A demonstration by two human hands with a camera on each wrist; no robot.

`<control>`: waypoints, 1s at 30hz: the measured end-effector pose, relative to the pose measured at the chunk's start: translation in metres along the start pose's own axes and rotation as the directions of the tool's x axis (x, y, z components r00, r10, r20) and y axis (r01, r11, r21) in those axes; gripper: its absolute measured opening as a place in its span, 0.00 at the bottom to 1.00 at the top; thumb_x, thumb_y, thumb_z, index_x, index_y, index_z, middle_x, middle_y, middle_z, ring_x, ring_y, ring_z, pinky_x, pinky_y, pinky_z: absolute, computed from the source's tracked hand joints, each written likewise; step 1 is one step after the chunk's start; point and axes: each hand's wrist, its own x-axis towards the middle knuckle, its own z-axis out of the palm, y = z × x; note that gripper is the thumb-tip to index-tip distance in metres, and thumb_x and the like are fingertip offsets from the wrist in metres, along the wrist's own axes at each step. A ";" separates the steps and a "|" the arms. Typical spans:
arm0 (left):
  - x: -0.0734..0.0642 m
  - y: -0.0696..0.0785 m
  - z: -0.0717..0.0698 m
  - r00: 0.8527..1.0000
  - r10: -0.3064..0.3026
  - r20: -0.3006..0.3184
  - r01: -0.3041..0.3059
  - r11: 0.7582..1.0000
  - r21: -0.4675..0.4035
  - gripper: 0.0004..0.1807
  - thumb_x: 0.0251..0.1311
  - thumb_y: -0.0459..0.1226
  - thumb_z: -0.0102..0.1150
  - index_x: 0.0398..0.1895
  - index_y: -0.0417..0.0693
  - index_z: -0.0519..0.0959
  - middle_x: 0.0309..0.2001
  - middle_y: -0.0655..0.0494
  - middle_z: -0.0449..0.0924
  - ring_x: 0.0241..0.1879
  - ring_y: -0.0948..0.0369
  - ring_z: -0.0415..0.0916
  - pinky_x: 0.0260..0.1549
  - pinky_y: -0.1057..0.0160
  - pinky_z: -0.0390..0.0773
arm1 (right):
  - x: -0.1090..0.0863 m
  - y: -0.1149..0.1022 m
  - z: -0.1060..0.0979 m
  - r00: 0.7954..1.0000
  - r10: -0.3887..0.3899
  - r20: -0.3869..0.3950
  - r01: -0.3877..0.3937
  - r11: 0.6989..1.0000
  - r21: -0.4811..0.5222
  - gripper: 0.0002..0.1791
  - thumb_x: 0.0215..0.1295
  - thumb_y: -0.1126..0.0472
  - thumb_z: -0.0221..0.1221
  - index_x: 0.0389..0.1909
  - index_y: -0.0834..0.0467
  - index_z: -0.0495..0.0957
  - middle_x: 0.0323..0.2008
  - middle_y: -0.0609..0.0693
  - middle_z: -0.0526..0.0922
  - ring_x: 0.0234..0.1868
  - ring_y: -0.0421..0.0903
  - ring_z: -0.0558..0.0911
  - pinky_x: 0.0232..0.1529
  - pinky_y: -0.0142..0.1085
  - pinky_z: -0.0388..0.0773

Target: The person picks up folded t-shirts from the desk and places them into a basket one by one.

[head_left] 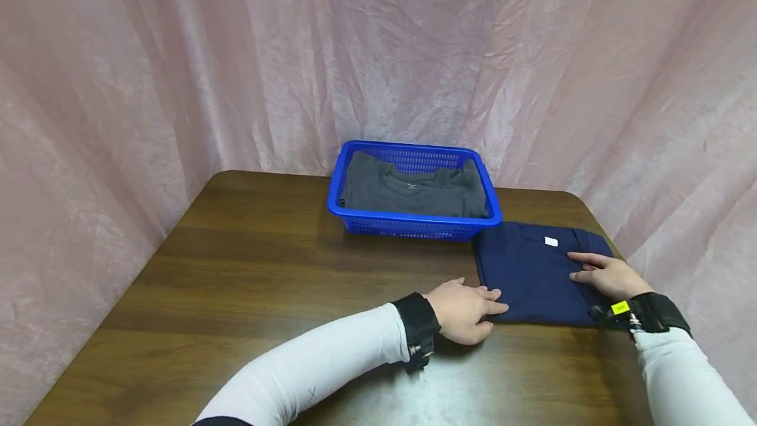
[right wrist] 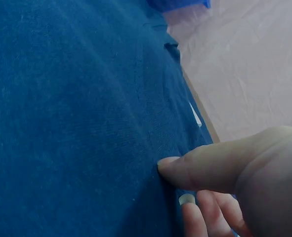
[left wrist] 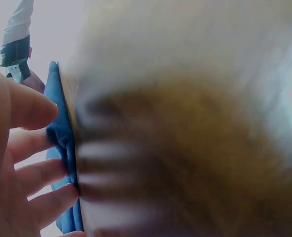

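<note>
A folded navy garment (head_left: pixel 526 275) with a small white label (head_left: pixel 551 241) lies flat at the right side of the table. My left hand (head_left: pixel 461 313) touches its near left corner with spread, nearly straight fingers. In the left wrist view the fingertips meet the layered edge of the navy cloth (left wrist: pixel 64 123). My right hand (head_left: pixel 615 278) rests on the garment's right side, index finger and thumb extended over it. Seen from the right wrist, the thumb (right wrist: pixel 200 170) presses on the cloth, while the other fingers are partly hidden by the hand.
Behind the garment stands a blue plastic basket (head_left: pixel 414 217) holding a folded dark grey shirt (head_left: pixel 414 197). Its near right corner comes close to the garment's far left corner. The brown wooden table (head_left: pixel 248 268) ends at a pink curtain (head_left: pixel 284 64).
</note>
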 end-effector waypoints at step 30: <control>-0.035 0.033 -0.002 0.993 0.098 0.066 -0.103 0.991 0.088 0.25 0.72 0.54 0.43 0.72 0.77 0.62 0.71 0.71 0.55 0.65 0.77 0.49 0.66 0.60 0.57 | -0.053 -0.009 0.020 0.998 0.059 0.023 -0.063 0.974 0.217 0.36 0.68 0.56 0.63 0.70 0.68 0.62 0.64 0.79 0.57 0.61 0.70 0.63 0.56 0.63 0.66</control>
